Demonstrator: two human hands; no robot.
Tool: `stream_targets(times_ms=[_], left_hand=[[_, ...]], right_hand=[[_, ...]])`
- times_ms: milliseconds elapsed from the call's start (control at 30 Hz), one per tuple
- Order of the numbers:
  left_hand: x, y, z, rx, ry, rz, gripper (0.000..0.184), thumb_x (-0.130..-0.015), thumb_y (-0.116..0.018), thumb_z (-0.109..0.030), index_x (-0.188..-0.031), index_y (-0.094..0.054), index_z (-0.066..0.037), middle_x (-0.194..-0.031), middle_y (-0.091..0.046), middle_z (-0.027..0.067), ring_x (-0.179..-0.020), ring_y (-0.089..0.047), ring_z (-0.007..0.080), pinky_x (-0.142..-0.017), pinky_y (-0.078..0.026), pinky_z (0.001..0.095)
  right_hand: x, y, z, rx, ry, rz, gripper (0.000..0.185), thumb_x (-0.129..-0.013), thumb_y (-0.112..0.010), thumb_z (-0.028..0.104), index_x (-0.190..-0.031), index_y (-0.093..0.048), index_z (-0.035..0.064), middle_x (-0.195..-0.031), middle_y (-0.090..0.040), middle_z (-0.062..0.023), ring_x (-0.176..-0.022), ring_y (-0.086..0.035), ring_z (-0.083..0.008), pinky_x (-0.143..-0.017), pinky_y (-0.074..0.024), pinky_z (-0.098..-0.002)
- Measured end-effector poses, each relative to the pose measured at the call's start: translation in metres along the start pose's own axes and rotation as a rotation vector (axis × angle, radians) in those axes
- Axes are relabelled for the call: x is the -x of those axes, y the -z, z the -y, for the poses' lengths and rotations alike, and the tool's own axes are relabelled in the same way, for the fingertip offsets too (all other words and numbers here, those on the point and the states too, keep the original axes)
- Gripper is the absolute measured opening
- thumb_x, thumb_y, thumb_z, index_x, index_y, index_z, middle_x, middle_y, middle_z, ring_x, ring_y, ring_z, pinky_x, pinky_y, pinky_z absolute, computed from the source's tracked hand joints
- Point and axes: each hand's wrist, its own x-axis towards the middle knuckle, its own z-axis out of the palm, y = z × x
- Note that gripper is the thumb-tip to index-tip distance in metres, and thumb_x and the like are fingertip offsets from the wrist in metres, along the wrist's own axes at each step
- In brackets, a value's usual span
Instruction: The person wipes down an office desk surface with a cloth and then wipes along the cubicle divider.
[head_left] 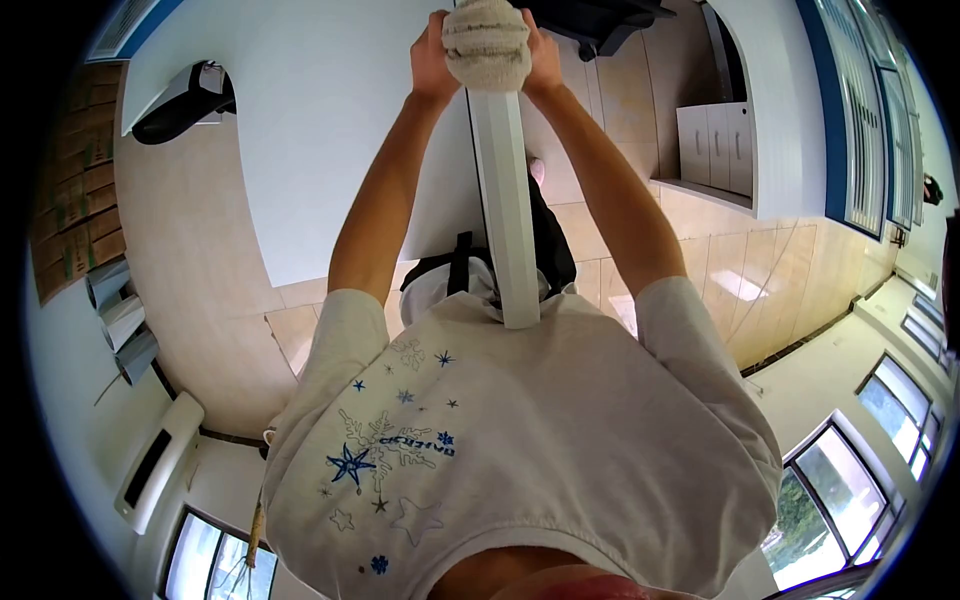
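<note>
Both my hands are stretched forward at the top middle of the head view, one on each side of a bunched, beige-grey cloth (pixel 487 48). My left hand (pixel 432 62) presses against its left side, and my right hand (pixel 543 58) grips it from the right. Most of the fingers are hidden behind the folds. Dark streaks cross the fabric. Beneath the cloth a long white bar (pixel 505 200) runs back toward my waist, its near end close to my shirt. Whether it is a loose bar or the edge of a panel, I cannot tell.
A white tabletop (pixel 330 130) extends on my left, with a black chair (pixel 185 105) at its far side. A white drawer cabinet (pixel 715 148) stands at right, and a black object (pixel 600 22) beyond my right hand. Tiled floor (pixel 190 220) surrounds the furniture.
</note>
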Motion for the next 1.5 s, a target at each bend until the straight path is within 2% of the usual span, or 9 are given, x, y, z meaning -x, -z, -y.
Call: stream_targets(times_ms=[400,533,633,733,833,900,1133,1233,1500], left_hand=[[-0.032,0.027,-0.060,-0.313,0.397,0.216,0.032,-0.091,-0.069,-0.023,-0.111,-0.048,-0.009,-0.101,-0.074,0.0173,-0.096,-0.071,0.0416,-0.079,-0.056,0.0509],[-0.019,0.048,-0.095,-0.203,0.537,0.304,0.036,-0.090,-0.068,-0.026,-0.118,-0.055,-0.007,-0.103,-0.075,0.0192,-0.097,-0.071,0.0422,-0.082,-0.057,0.0487],[0.011,0.052,-0.092,-0.058,0.412,0.304,0.038,-0.090,-0.068,-0.023,-0.123,-0.057,-0.007,-0.107,-0.075,0.0201,-0.101,-0.070,0.0433,-0.084,-0.056,0.0489],[0.049,0.066,-0.112,0.097,0.386,0.313,0.038,-0.089,-0.068,-0.018,-0.125,-0.057,-0.008,-0.108,-0.074,0.0210,-0.105,-0.068,0.0445,-0.087,-0.056,0.0495],[0.096,0.075,-0.129,0.196,0.312,0.346,0.039,-0.087,-0.069,-0.011,-0.124,-0.056,-0.008,-0.108,-0.073,0.0218,-0.106,-0.067,0.0454,-0.088,-0.056,0.0494],[0.123,0.080,-0.147,0.232,0.354,0.355,0.040,-0.084,-0.071,-0.010,-0.121,-0.055,-0.007,-0.105,-0.073,0.0221,-0.102,-0.068,0.0465,-0.085,-0.056,0.0502],[0.197,0.089,-0.167,0.166,0.374,0.375,0.044,-0.078,-0.079,-0.013,-0.110,-0.050,-0.006,-0.093,-0.069,0.0201,-0.090,-0.067,0.0466,-0.073,-0.054,0.0518],[0.198,0.088,-0.157,0.141,0.198,0.308,0.043,-0.076,-0.083,-0.020,-0.104,-0.052,-0.005,-0.088,-0.065,0.0162,-0.080,-0.066,0.0415,-0.067,-0.053,0.0469],[0.182,0.054,-0.114,0.339,-0.161,0.191,0.036,-0.075,-0.081,-0.018,-0.095,-0.054,-0.005,-0.079,-0.057,0.0121,-0.068,-0.059,0.0335,-0.060,-0.050,0.0423]], right_hand=[[-0.017,0.023,0.021,-0.139,-0.249,0.154,0.050,-0.084,-0.078,0.030,-0.129,-0.065,0.0130,-0.115,-0.074,-0.0196,-0.106,-0.070,-0.0402,-0.090,-0.0569,-0.0448],[0.003,0.048,0.046,-0.269,-0.263,0.262,0.044,-0.083,-0.078,0.027,-0.121,-0.069,0.0064,-0.110,-0.075,-0.0190,-0.100,-0.073,-0.0345,-0.089,-0.0569,-0.0397],[0.028,0.074,0.058,-0.220,-0.391,0.481,0.041,-0.084,-0.076,0.023,-0.119,-0.069,0.0050,-0.110,-0.075,-0.0189,-0.101,-0.073,-0.0357,-0.088,-0.0571,-0.0392],[0.072,0.088,0.076,-0.385,-0.233,0.399,0.035,-0.085,-0.071,0.014,-0.118,-0.069,0.0016,-0.110,-0.075,-0.0186,-0.099,-0.074,-0.0301,-0.088,-0.0571,-0.0378],[0.125,0.093,0.081,-0.593,-0.367,0.476,0.035,-0.086,-0.066,0.008,-0.120,-0.068,-0.0009,-0.113,-0.075,-0.0169,-0.100,-0.072,-0.0220,-0.089,-0.0561,-0.0365],[0.159,0.091,0.084,-0.637,-0.262,0.396,0.039,-0.086,-0.064,0.004,-0.124,-0.065,-0.0029,-0.115,-0.074,-0.0155,-0.104,-0.068,-0.0168,-0.092,-0.0546,-0.0351],[0.238,0.106,0.110,-0.345,-0.208,0.319,0.059,-0.078,-0.085,0.023,-0.123,-0.055,0.0011,-0.102,-0.071,-0.0243,-0.095,-0.069,-0.0463,-0.083,-0.0581,-0.0448],[0.253,0.103,0.096,-0.209,-0.255,0.383,0.055,-0.077,-0.085,0.023,-0.117,-0.056,0.0004,-0.096,-0.071,-0.0221,-0.091,-0.070,-0.0440,-0.081,-0.0578,-0.0454],[0.187,0.066,0.051,-0.252,0.315,0.294,0.046,-0.084,-0.074,0.035,-0.111,-0.061,0.0000,-0.088,-0.068,-0.0160,-0.074,-0.067,-0.0374,-0.067,-0.0555,-0.0441]])
